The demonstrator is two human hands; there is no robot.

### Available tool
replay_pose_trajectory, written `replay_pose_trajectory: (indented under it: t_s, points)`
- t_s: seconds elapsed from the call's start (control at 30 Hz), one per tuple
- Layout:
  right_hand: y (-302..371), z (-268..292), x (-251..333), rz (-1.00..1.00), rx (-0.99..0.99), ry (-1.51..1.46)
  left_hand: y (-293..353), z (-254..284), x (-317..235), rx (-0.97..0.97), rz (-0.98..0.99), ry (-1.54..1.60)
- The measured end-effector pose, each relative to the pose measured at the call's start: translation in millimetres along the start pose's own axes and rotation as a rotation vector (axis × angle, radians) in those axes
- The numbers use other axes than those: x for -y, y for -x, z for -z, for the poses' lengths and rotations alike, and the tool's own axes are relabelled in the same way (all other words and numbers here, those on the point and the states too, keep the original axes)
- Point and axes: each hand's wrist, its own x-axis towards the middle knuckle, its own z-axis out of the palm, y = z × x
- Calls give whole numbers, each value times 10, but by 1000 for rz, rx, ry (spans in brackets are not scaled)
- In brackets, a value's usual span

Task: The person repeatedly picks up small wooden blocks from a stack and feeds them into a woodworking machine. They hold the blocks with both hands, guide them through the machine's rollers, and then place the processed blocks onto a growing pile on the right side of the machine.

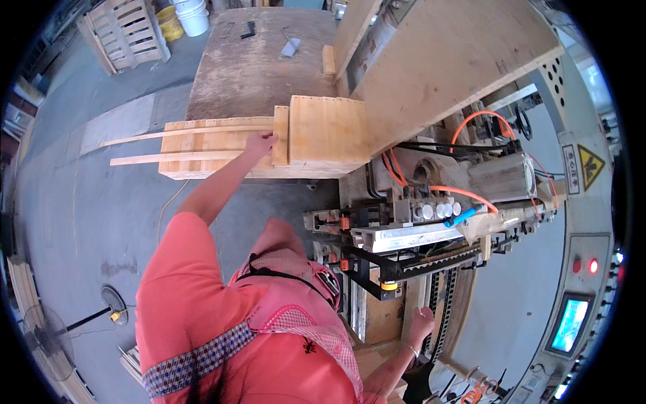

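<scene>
My left arm reaches forward to a stack of light wooden boards [202, 126] at the near end of a worn table. The fingers of my left hand [261, 143] are curled together at the left edge of a narrow wooden board [281, 135] lying on the stack; what they pinch, if anything, is hidden. Two thin wooden strips, an upper strip [192, 132] and a lower strip [168, 158], lie across the stack and stick out to the left. Low on the right, beside the machine, my right hand [422, 323] is closed, and its contents are not visible.
A taller wooden block stack [330, 131] stands right of the narrow board. The machine [437, 209], with orange hoses, rails and a cylinder, fills the right side. A control panel [570, 323] glows beyond it. A fan [111, 303] stands at left; a pallet [128, 34] is behind.
</scene>
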Motion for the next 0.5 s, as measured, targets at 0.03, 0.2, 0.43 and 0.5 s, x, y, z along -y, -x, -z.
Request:
replay_pose_trajectory:
  t_s: [0.03,0.2,0.43,0.5]
  points:
    - [45,0,26,-11,-10,26,56,-32,-93,20,-19,-60]
    - [82,-35,156,69,-53,12,158,-7,-373,13,-149,-567]
    - [245,11,13,-121,53,-12,423,54,-647,-17,-343,-900]
    - [245,10,23,-117,64,-16,592,113,-704,-49,-403,-861]
